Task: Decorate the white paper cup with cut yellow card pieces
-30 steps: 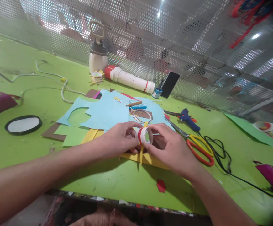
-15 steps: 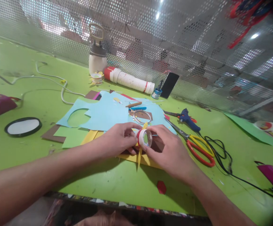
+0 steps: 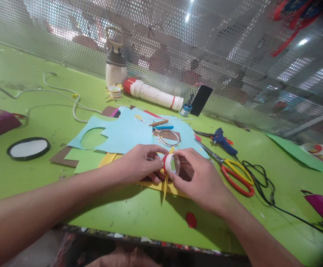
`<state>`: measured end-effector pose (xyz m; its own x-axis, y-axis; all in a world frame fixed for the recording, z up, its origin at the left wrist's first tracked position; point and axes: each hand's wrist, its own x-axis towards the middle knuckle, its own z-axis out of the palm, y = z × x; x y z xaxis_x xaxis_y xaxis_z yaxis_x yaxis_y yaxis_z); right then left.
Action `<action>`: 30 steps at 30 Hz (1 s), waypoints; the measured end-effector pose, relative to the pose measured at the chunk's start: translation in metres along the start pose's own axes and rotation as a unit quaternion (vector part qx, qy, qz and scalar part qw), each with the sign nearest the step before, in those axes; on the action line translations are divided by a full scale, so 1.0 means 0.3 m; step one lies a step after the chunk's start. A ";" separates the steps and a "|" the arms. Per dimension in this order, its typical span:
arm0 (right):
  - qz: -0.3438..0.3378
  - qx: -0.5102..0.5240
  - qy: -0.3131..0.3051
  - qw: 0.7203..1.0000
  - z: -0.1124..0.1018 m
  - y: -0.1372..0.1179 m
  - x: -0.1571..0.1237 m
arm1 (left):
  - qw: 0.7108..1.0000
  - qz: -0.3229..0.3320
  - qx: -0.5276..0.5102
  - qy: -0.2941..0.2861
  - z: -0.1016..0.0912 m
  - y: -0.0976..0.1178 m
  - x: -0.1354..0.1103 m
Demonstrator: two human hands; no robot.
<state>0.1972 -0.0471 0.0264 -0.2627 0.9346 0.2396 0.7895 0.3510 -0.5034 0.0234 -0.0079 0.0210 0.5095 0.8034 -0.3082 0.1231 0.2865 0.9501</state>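
Between my two hands is a small white paper cup piece [image 3: 174, 165] with a red band and yellow paper strips, its round opening tilted toward the right. My left hand [image 3: 147, 163] grips its left side with fingers curled. On the right side, my right hand [image 3: 196, 174] pinches the rim between thumb and fingers. One yellow strip [image 3: 165, 187] hangs below it. Beneath and behind lie light blue paper sheets [image 3: 125, 129] with cut-outs, and yellow paper [image 3: 178, 191]. A ring-shaped piece [image 3: 169, 138] rests on the blue paper.
Scissors [image 3: 237, 178] with red and yellow handles lie right of my hand, near a blue glue gun [image 3: 223, 141] and its black cable. Stacked paper cups [image 3: 155, 95], a sprayer bottle [image 3: 116, 70], a phone [image 3: 201, 100] and a similar cup piece [image 3: 114, 92] stand at the back.
Both hands keep the same hold on the cup piece, which shows almost no movement. The camera view has shifted very slightly.
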 end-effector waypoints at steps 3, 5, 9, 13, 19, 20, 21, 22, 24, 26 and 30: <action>0.005 0.000 -0.002 1.000 0.002 -0.003 0.001 | 1.000 -0.004 0.003 -0.004 0.000 0.005 -0.004; 0.011 0.003 -0.005 1.000 0.004 -0.005 0.002 | 1.000 -0.001 0.009 -0.010 -0.001 0.006 -0.006; 0.015 0.000 -0.005 1.000 0.007 -0.006 0.001 | 1.000 -0.004 0.012 -0.008 -0.009 0.004 -0.003; 0.006 -0.015 -0.004 1.000 0.012 -0.003 -0.001 | 1.000 0.003 0.000 -0.028 -0.014 -0.003 0.004; -0.009 -0.035 0.016 0.999 0.022 -0.007 -0.005 | 0.999 -0.008 0.031 0.028 -0.002 -0.011 0.010; -0.010 -0.038 0.019 0.999 0.024 -0.009 -0.006 | 0.999 -0.004 0.039 0.032 0.000 -0.013 0.011; -0.010 -0.040 0.020 0.999 0.025 -0.011 -0.006 | 0.998 -0.001 0.045 0.033 0.000 -0.015 0.012; -0.010 -0.042 0.020 0.999 0.026 -0.013 -0.006 | 0.998 0.003 0.050 0.032 0.000 -0.017 0.013; -0.007 -0.044 0.024 0.999 0.026 -0.016 -0.006 | 0.998 0.006 0.060 0.029 -0.002 -0.021 0.013; 0.001 -0.044 0.026 0.999 0.026 -0.020 -0.007 | 0.997 0.009 0.068 0.028 -0.004 -0.023 0.012; 0.023 -0.035 0.018 0.999 0.022 -0.022 -0.009 | 0.997 0.017 0.072 0.025 -0.006 -0.020 0.005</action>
<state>0.1890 -0.0515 0.0236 -0.2058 0.9464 0.2488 0.8376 0.3018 -0.4554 0.0217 -0.0075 0.0148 0.4720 0.8378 -0.2743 0.2298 0.1834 0.9558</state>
